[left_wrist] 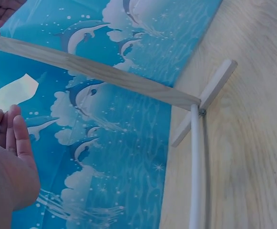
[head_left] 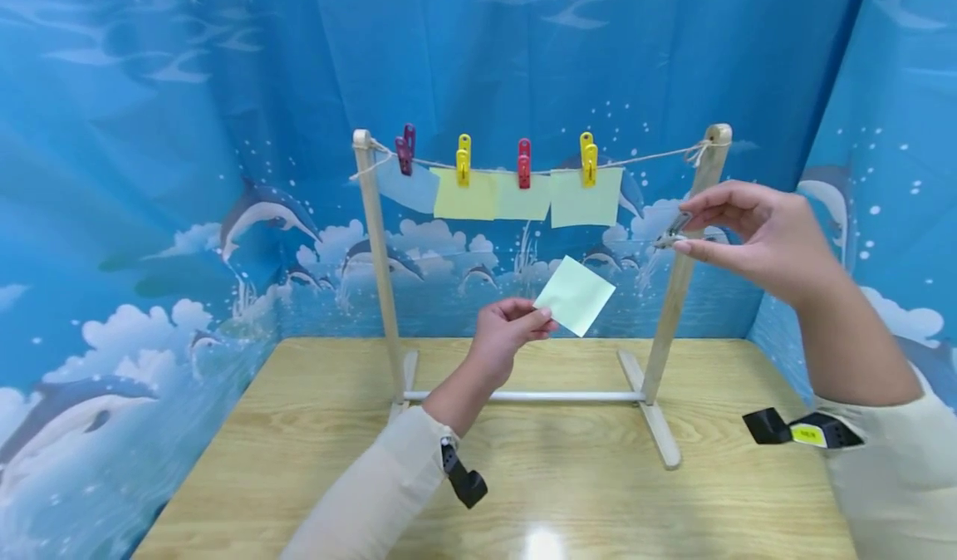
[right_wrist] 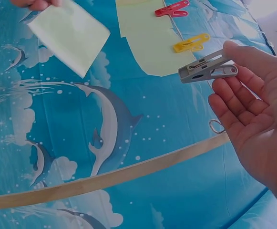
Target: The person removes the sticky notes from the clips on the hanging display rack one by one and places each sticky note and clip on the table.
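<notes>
In the head view my left hand (head_left: pixel 512 336) pinches a pale green sticky note (head_left: pixel 576 296) by one corner, below the string. My right hand (head_left: pixel 770 240), near the right post, holds a grey clothespin (head_left: pixel 673 234) between thumb and fingers. The right wrist view shows that clothespin (right_wrist: pixel 207 67) with its handles between thumb and fingers. Along the string (head_left: pixel 650 158) hang several notes: a blue one (head_left: pixel 407 186), a yellow one (head_left: pixel 465 196) and pale green ones (head_left: pixel 586 197). Dark red (head_left: pixel 405 151), yellow (head_left: pixel 463 161) and red (head_left: pixel 524 164) clothespins grip the string.
The string is tied between two wooden posts (head_left: pixel 381 261) on feet (head_left: pixel 658 435), joined low down by a white bar (head_left: pixel 523 396). This frame stands on a wood-grain table (head_left: pixel 568 477). A blue dolphin-print curtain (head_left: pixel 478 53) hangs behind and at both sides.
</notes>
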Tool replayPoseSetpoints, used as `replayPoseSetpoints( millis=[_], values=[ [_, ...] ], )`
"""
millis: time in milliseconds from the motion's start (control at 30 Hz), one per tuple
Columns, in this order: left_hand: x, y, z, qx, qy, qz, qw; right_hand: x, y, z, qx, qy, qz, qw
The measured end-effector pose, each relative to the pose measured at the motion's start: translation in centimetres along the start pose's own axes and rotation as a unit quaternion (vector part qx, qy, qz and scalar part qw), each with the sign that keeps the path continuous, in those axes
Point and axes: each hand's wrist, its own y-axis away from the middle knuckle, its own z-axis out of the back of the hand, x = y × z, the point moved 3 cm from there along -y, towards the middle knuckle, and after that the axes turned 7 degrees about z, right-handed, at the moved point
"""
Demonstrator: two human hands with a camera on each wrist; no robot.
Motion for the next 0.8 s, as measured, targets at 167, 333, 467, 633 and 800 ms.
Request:
replayPoseSetpoints(
  millis=[167, 333, 467, 633, 800],
  values=[
    [-1.0, 0.8, 0.9, 0.007, -0.009, -0.021, 0.9997, -0.1, 1.1, -0.2, -0.007, 0.001, 0.018, 0.9998],
    [-1.5, 1.6, 1.9, -0.001, -0.023, -0.03, 0.9993, -0.3, 2.5, -0.6, -0.005, -0.001, 0.022, 0.9998],
    [-1.6, 2.0, 2.7, -0.007, -0.024, -0.023, 0.9994, -0.5, 3.5, -1.1, -0.004, 0.001, 0.022, 0.9998],
    [-1.6, 2.4, 3.9, -0.016, -0.031, -0.025, 0.9991, -0.7, 4.6, -1.8, -0.002, 0.004, 0.051, 0.9987],
    [-1.7, 3.4, 5.2, -0.033, -0.024, -0.03, 0.9987, -1.0, 5.4, -2.6, 0.0, -0.017, 0.062, 0.9979]
  ],
)
